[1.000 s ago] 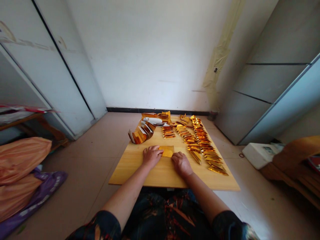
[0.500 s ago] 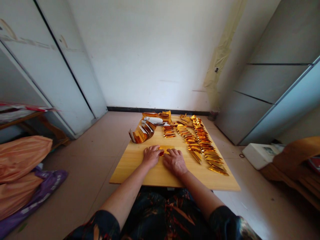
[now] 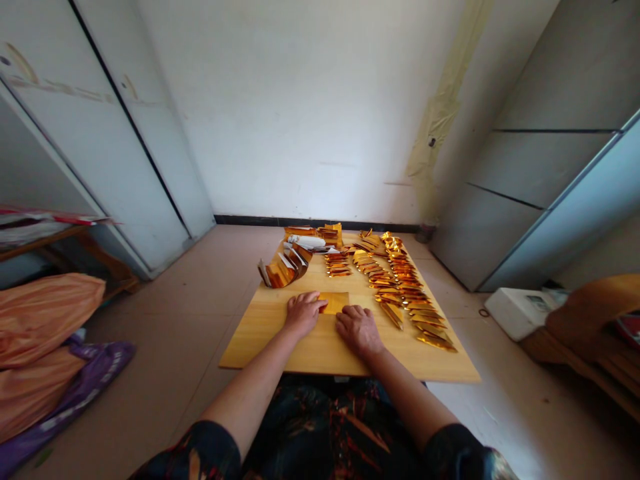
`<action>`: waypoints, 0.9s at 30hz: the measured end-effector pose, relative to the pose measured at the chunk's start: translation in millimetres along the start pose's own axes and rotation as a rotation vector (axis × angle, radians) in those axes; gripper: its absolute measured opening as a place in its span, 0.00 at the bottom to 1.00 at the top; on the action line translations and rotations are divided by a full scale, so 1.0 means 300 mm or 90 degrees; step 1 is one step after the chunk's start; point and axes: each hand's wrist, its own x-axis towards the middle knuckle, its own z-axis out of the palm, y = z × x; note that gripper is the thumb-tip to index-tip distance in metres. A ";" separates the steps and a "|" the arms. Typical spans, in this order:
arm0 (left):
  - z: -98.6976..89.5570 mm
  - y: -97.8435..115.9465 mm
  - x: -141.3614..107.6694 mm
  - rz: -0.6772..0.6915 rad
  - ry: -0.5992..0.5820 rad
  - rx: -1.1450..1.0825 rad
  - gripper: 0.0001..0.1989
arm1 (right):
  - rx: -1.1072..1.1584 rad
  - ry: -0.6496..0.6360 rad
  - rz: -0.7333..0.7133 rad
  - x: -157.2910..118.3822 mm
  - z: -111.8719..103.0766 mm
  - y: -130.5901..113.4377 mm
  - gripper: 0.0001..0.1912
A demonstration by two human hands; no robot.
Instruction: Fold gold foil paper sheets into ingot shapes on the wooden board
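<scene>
A flat, folded piece of gold foil paper lies on the wooden board in front of me. At its left end, my left hand keeps hold of the paper, with the thumb laid over its edge. My right hand rests palm down at the lower right corner, fingers stretched forward and touching the paper's right edge. Beyond the hands, several folded gold foil pieces form a short row, and longer overlapping rows run down the right side.
A fanned stack of foil sheets lies at the board's back left, near a white roll-shaped packet. The wooden board ends close to my lap. A grey fridge stands at right, and orange and purple bags at left.
My right hand has slid right across the paper to its right edge, uncovering the flat sheet. The left hand stays at the left end.
</scene>
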 end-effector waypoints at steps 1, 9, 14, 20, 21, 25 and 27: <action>-0.001 0.000 0.001 -0.004 -0.004 -0.003 0.20 | -0.001 0.002 0.009 -0.008 -0.002 0.012 0.12; -0.010 -0.001 0.007 -0.012 -0.022 -0.008 0.19 | -0.011 0.018 0.017 -0.008 0.003 0.056 0.12; -0.022 0.003 0.008 -0.007 -0.033 -0.006 0.17 | -0.015 0.016 -0.025 0.047 0.027 0.078 0.11; -0.028 0.009 0.012 -0.003 -0.034 -0.001 0.18 | -0.058 -0.037 -0.095 0.087 0.031 0.117 0.11; -0.028 0.010 0.012 -0.002 -0.033 0.000 0.18 | -0.071 -0.044 -0.110 0.090 0.029 0.118 0.11; -0.030 0.014 0.012 0.003 -0.027 0.003 0.17 | -0.093 -0.056 -0.134 0.102 0.023 0.112 0.10; -0.033 0.017 0.012 0.001 -0.024 0.003 0.17 | -0.082 -0.061 -0.127 0.109 0.021 0.108 0.11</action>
